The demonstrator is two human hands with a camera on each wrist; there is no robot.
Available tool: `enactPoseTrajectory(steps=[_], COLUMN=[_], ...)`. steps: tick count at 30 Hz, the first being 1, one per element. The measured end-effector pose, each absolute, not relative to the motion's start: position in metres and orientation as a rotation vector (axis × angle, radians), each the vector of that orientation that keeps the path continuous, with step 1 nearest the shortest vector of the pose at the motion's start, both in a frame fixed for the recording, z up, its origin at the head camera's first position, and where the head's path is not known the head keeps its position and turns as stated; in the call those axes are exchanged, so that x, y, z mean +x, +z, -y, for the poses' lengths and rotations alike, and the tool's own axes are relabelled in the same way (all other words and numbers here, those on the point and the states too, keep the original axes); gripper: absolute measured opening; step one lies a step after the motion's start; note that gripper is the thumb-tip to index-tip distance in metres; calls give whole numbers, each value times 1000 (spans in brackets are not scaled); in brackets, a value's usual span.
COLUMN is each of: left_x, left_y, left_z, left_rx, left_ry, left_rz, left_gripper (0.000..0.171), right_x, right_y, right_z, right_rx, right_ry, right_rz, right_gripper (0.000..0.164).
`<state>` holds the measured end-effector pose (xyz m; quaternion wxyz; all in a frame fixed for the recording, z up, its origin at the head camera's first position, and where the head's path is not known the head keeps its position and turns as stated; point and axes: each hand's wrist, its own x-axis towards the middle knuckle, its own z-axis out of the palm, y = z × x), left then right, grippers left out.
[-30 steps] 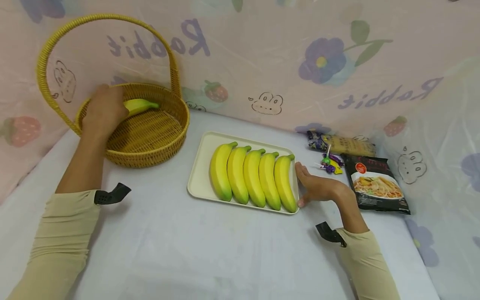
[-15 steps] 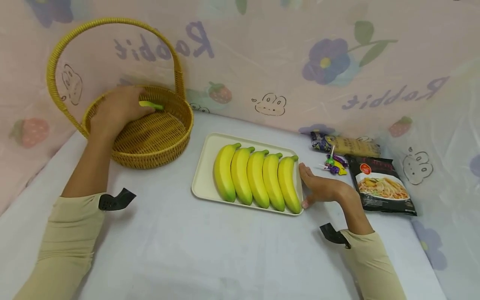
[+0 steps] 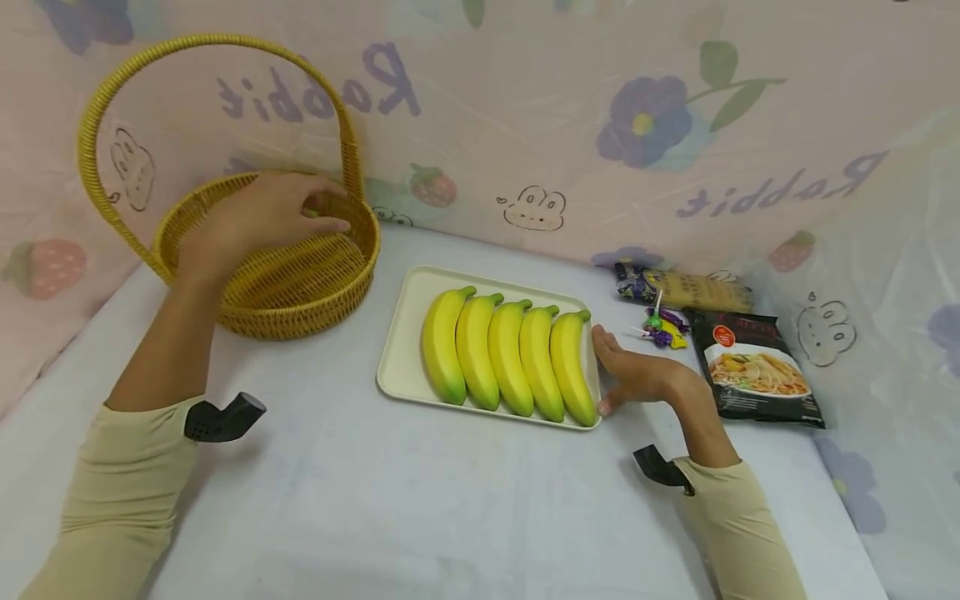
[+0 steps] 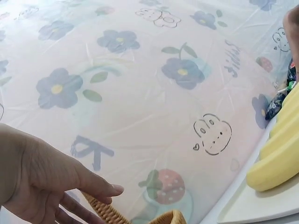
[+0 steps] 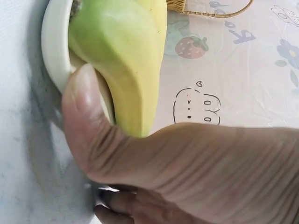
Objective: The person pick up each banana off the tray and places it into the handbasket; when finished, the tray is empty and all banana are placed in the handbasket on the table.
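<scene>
My left hand [image 3: 258,210] is over the wicker basket [image 3: 296,321] at the left, thumb and fingers spread apart with nothing gripped between them. In the left wrist view that hand [image 4: 46,179] shows extended fingers above the basket rim [image 4: 107,214]. A banana inside the basket is almost wholly hidden beneath the hand. Several yellow bananas [image 3: 510,358] lie side by side on a cream tray [image 3: 402,350] in the middle. My right hand [image 3: 637,377] touches the tray's right edge with straight fingers; its thumb [image 5: 86,100] rests against the rim in the right wrist view.
Beyond my right hand lie several wrapped candies [image 3: 663,327], a long yellowish packet [image 3: 686,289] and a black noodle packet [image 3: 757,367]. The basket's tall handle [image 3: 217,40] arches above it. A printed cloth wall [image 3: 480,125] closes off the back of the white table [image 3: 420,492].
My left hand has let go of the banana in the basket and moved right across it, its fingers now apart. My right hand stays at the tray's edge.
</scene>
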<state>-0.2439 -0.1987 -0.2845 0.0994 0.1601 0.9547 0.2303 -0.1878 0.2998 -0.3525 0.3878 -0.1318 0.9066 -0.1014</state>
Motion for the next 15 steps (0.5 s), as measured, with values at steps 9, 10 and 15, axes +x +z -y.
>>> enactPoseTrajectory(steps=[9, 10, 15], left_x=[-229, -228, -226], left_y=[-278, -279, -281], left_z=[179, 176, 158], left_rx=[626, 640, 705], left_ry=[688, 688, 685], left_rz=[-2793, -2790, -2769], left_gripper=[60, 59, 56], right_x=[-188, -188, -188], right_y=[-352, -353, -353], right_z=[-298, -297, -297], right_rx=[-355, -355, -353], right_ry=[-222, -224, -229], right_rz=[-2321, -2319, -2317], right_gripper=[130, 130, 131])
